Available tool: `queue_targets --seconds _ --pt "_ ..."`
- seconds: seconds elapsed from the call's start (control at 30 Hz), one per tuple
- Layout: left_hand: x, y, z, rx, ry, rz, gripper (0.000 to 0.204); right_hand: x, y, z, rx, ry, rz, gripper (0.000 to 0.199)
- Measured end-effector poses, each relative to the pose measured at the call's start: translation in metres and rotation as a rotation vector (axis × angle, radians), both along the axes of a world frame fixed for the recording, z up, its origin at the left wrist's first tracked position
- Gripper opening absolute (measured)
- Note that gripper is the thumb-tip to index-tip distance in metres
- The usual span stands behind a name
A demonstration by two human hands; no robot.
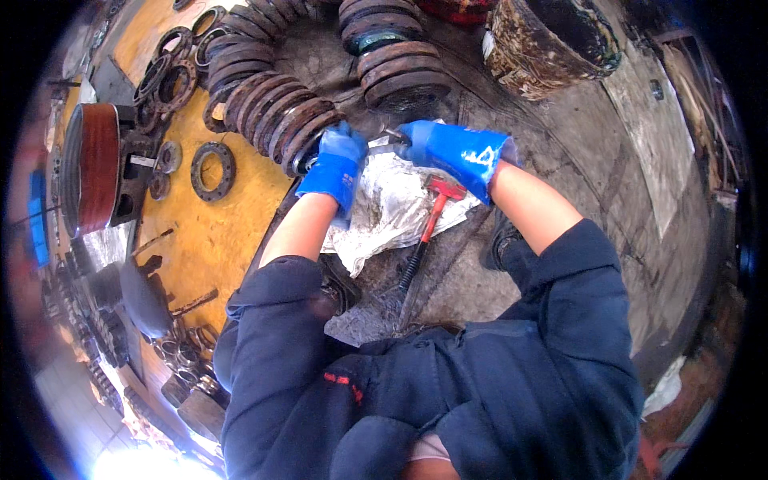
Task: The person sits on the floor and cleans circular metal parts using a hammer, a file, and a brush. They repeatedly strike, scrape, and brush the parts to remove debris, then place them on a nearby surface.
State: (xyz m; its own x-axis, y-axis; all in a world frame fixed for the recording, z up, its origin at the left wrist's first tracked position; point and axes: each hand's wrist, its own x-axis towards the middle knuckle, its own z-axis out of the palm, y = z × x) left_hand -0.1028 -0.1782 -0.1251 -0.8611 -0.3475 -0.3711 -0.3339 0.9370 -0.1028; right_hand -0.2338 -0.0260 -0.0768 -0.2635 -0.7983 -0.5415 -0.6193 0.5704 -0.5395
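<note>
My left hand (pixel 342 152), in a blue rubber glove, is closed at the near end of a row of rusty ring-shaped discs (pixel 276 108). Whatever lies in its fingers is hidden. My right hand (pixel 424 140), gloved the same way, is closed around a short metal bar-like tool (pixel 386 149). The tool points left toward my left hand; its exact kind does not show. Below both hands a crumpled, stained white cloth (pixel 388 204) is spread on the floor. A hammer (pixel 434 212) with a red head and a red and black handle lies partly over it.
Another stack of rusty discs (pixel 400 68) stands ahead. A grimy bucket (pixel 544 48) is at the far right. On a yellow board to the left lie several loose metal rings, one being a flange ring (pixel 214 171). A reddish-brown block-shaped part (pixel 98 168) stands beyond them.
</note>
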Motion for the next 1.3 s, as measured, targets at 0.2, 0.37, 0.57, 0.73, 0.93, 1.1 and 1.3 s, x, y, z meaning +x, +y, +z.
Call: queue_targets --seconds 0.2,0.37,0.57,0.73,0.93,1.1,1.3 --pt "-0.003 0.032 0.004 -0.08 -0.424 -0.428 0.025 -0.012 0.026 -0.03 0.09 0.01 0.033 0.034" --pt "0.051 0.003 0.02 -0.045 -0.198 -0.103 0.029 -0.011 0.036 0.071 0.1 -0.008 -0.13 0.043" --pt "0.086 -0.037 0.176 0.63 0.254 0.102 0.031 -0.008 0.106 0.202 -0.488 -0.547 -0.654 0.052" --pt "0.114 -0.014 0.269 1.07 0.57 0.268 0.032 0.027 0.157 0.242 -0.855 -0.922 -0.821 0.047" --pt "0.13 0.025 0.306 1.332 0.854 0.347 0.032 0.064 0.165 0.229 -0.65 -1.105 -0.73 0.043" --pt "0.126 0.042 0.29 1.34 0.975 0.438 0.032 0.096 0.14 0.213 -0.501 -1.195 -1.006 0.039" --pt "0.118 0.043 0.28 1.332 0.998 0.473 0.032 0.082 0.114 0.181 -0.416 -1.348 -0.939 0.029"
